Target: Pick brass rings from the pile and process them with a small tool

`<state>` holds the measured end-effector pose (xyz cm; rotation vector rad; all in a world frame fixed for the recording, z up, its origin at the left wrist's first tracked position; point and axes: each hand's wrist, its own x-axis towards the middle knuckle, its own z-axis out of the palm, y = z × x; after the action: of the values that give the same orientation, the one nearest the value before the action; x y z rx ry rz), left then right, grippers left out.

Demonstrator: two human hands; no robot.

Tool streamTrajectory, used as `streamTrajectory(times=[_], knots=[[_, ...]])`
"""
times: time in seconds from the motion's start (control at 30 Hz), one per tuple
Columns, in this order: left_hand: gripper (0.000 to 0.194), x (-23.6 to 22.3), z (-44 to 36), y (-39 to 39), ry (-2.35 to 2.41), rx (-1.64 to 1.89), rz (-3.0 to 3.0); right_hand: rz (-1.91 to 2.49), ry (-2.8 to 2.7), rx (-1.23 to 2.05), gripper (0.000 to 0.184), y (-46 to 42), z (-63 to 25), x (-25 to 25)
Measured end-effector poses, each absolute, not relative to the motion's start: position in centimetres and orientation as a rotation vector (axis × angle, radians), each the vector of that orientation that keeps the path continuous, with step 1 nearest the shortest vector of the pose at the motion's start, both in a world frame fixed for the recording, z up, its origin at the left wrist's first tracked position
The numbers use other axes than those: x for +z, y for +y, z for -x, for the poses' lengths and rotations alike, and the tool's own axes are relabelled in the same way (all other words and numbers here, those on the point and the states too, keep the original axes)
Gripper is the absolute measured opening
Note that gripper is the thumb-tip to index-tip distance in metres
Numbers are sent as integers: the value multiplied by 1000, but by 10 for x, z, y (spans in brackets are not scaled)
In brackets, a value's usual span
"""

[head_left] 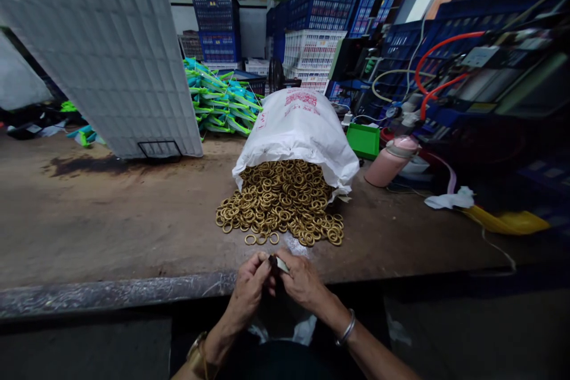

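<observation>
My left hand (249,282) and my right hand (305,282) meet at the front edge of the table, fingers closed and nearly touching. A small dark piece (272,260) is between the fingertips, pinched by my left hand; its kind is too small to tell. In my right hand is a pale, narrow strip-like piece (282,265), partly covered by the fingers. Just beyond the hands lies a heap of brass-coloured metal rings (280,205), several of them loose at its front. They spill from the open mouth of a white woven sack (296,124) lying on its side.
A tall white ribbed panel (111,53) stands on the wooden table (111,225) at left. Green and blue plastic pieces (222,101) are piled behind. At right are a pink bottle (392,160), a green tray (363,141) and a machine with red hoses (439,59). Stacked crates (316,50) fill the back.
</observation>
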<state>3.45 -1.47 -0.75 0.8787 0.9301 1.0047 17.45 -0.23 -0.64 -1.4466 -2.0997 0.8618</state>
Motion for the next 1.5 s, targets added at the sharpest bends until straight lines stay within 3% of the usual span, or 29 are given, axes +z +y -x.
streamTrajectory(times=[0.3, 0.6, 0.77, 1.0, 1.13, 1.27, 1.5], knots=[[29, -6, -33, -17, 968, 1010, -989, 1505, -2275, 798, 22, -1, -175, -7], [22, -4, -31, -22, 814, 1080, -787, 1966, -2179, 436, 26, 19, -174, -11], [24, -4, -30, -17, 829, 1093, -574, 1991, -2065, 335, 10, 32, -162, -13], [19, -9, -19, -12, 815, 1046, -349, 1991, -2021, 308, 15, 33, -152, -16], [33, -15, -13, -5, 839, 956, -214, 1960, -2001, 286, 20, 30, -155, -16], [21, -13, -15, -1, 972, 946, -113, 1948, -1988, 295, 25, 28, -159, -13], [52, -20, -26, 6, 1118, 953, -392, 1617, -2121, 480, 29, 17, -170, 2]])
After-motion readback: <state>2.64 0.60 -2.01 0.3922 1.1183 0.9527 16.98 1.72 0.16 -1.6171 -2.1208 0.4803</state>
